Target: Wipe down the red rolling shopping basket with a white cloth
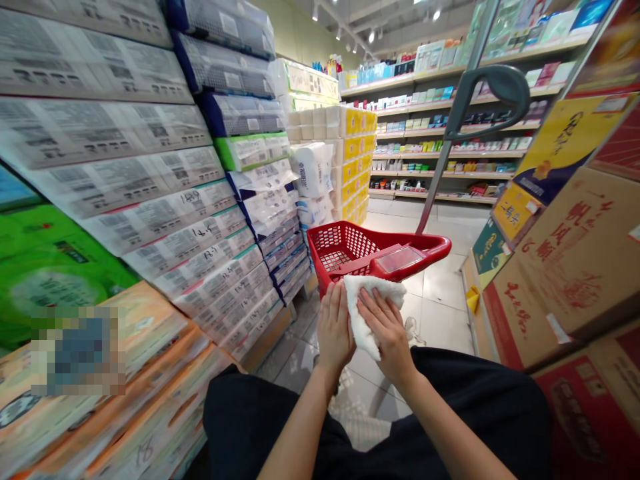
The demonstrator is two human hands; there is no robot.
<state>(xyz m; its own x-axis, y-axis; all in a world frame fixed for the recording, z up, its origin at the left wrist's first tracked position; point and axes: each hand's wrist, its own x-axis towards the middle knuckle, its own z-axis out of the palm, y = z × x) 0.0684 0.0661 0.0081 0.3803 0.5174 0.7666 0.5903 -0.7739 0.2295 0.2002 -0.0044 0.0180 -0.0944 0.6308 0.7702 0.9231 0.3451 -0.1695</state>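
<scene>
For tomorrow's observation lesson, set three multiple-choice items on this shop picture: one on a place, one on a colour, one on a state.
1. Where is the white cloth?
A. On the floor tiles
B. Between both hands, at the basket's near rim
C. On a far shelf

2. What colour is the basket?
A. Red
B. Blue
C. Grey

3. How does the basket's inside look?
A. Piled full
B. Covered by a lid
C. Nothing visible in it

Answers:
1 B: the left hand and right hand press the cloth between them, just under the rim.
2 A: its mesh walls and rim are red.
3 C: only bare mesh shows inside.
</scene>
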